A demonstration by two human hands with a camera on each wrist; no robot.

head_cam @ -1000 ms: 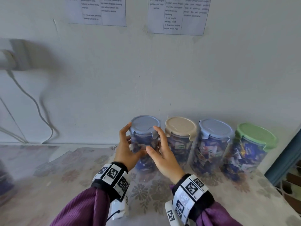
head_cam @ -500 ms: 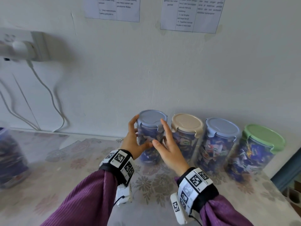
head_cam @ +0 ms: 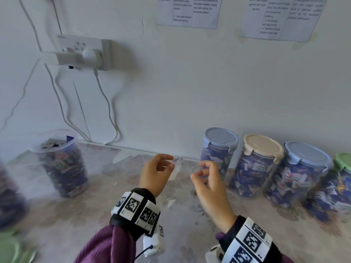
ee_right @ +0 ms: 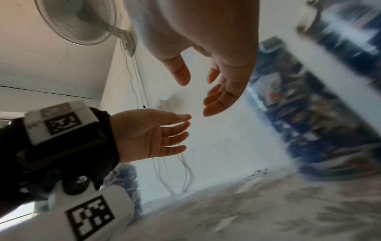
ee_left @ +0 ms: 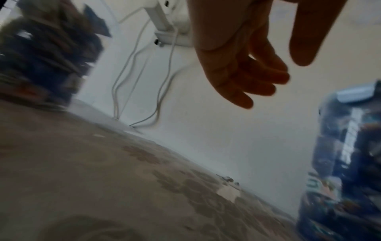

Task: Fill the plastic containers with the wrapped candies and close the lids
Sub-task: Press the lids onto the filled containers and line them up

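Note:
Several candy-filled plastic containers stand closed in a row by the wall at right: one with a blue lid [head_cam: 220,136], one with a beige lid [head_cam: 263,147], another blue-lidded one [head_cam: 307,154] and a green-lidded one [head_cam: 344,161]. At left an uncovered container [head_cam: 63,164] is full of wrapped candies. My left hand [head_cam: 161,168] and right hand [head_cam: 204,176] hover above the table between the two groups, both empty with loosely curled fingers. In the left wrist view the left hand [ee_left: 257,76] is relaxed; the right hand [ee_right: 208,88] likewise in the right wrist view.
A floral tablecloth [head_cam: 114,205] covers the table. A wall socket [head_cam: 81,52] with hanging white cables [head_cam: 108,111] sits above the uncovered container. A blurred dark container [head_cam: 9,196] and a green lid [head_cam: 11,249] lie at the far left. Paper sheets [head_cam: 188,12] hang on the wall.
Both hands have let go of the leftmost blue-lidded container and pulled back to the left. The view has swung left, bringing the uncovered container into sight.

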